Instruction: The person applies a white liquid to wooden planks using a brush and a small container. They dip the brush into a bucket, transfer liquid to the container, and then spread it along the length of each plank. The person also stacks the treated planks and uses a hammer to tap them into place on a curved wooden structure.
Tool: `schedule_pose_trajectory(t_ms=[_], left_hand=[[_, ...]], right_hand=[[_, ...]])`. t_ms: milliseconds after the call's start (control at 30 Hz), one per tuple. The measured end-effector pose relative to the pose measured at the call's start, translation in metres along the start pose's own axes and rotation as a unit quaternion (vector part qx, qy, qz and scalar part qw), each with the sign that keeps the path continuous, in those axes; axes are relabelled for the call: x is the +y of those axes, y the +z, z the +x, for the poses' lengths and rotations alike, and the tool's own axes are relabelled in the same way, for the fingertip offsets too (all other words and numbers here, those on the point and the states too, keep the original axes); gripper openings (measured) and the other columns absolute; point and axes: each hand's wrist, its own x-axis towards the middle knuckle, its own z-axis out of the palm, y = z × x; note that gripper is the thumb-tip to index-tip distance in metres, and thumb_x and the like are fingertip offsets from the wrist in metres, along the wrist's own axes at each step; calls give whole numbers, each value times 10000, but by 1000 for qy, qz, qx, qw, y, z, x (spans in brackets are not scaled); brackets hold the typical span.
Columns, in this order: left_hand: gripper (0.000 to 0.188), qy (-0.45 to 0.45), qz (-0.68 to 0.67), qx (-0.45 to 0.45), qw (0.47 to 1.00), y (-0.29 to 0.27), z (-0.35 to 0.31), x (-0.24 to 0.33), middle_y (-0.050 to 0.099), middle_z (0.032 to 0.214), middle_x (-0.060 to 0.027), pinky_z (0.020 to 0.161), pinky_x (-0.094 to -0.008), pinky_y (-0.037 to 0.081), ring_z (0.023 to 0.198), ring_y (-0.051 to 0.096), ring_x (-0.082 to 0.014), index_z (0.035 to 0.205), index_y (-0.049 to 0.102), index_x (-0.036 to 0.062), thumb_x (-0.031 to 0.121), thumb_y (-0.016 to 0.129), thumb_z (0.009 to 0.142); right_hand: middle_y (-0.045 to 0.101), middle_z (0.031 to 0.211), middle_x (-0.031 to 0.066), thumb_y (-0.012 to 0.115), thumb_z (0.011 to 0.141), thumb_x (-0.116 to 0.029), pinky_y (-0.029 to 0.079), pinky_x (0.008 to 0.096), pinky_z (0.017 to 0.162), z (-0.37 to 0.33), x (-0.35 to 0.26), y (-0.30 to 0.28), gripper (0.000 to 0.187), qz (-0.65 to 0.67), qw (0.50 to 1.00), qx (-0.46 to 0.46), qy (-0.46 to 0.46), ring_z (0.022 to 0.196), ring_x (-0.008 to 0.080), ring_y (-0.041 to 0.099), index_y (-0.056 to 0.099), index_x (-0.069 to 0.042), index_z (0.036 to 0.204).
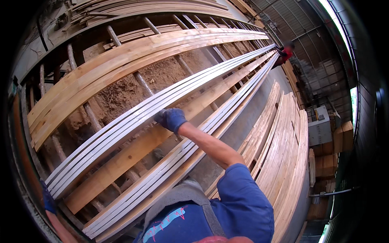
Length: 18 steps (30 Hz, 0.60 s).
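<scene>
Long boards with white-coated edges (121, 118) lie side by side across a roller frame. My right hand (171, 120), in a dark blue glove, is closed at the near edge of this white-edged stack, about midway along it. At the lower left my left hand (48, 198), also gloved, rests with its fingers stretched along the stack's near ends. Beneath my right forearm runs a plain wooden board (125, 156). Closer to my body lies a second group of white-edged boards (158, 172).
Bare wooden boards (101, 69) span the far side of the metal rollers (90, 115), with sawdust (127, 91) underneath. A large plank stack (279, 158) lies to my right. A person in red (287, 53) stands at the boards' far end. A pale box (320, 125) is behind the planks.
</scene>
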Motion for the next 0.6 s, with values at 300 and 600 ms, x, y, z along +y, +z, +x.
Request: schedule_pose_trajectory(t_ms=[300, 600], left_hand=[[658, 78, -5, 40, 996, -24, -1, -32, 338, 1499, -84, 1109, -365, 282, 1359, 348, -212, 1462, 329, 41, 507, 365, 999], [537, 138, -32, 134, 981, 46, -7, -8, 533, 1297, -51, 1051, -292, 333, 1188, 472, -142, 1352, 477, -13, 363, 539, 973]], right_hand=[[680, 739, 110, 636, 812, -417, 521, 440, 605, 9, 5, 12, 281, 60, 998, 3, 15, 691, 304, 672, 692, -142, 792], [690, 942, 178, 556, 832, -459, 509, 458, 826, 110, -30, -37, 395, 25, 992, -95, 75, 903, 348, 660, 703, -108, 937]])
